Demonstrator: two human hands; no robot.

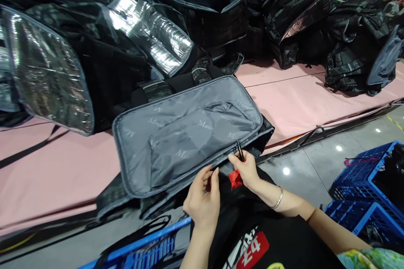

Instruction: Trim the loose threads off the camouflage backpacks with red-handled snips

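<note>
Black printed cloth (pixel 293 235) lies nearest. The smooth pink surface (pixel 78 159) carries a round-cornered, grey-lined bag (pixel 195 134); the left hand (pixel 203 197) curls at its piped edge, grip unclear; the right hand (pixel 248 170) clamps a slim black tool (pixel 241 152) above crumpled red cloth (pixel 235 179).

Grey-lined bag (pixel 192 134), Matein-printed, on pink table (pixel 47 172); left hand (pixel 205 197) at near edge; right hand (pixel 248 170) gripping slim black tool (pixel 240 150), red scrap (pixel 235 179) beneath; blue crates (pixel 356 187), far right.

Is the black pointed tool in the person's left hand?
No, the right hand holds the black pointed tool.
</note>
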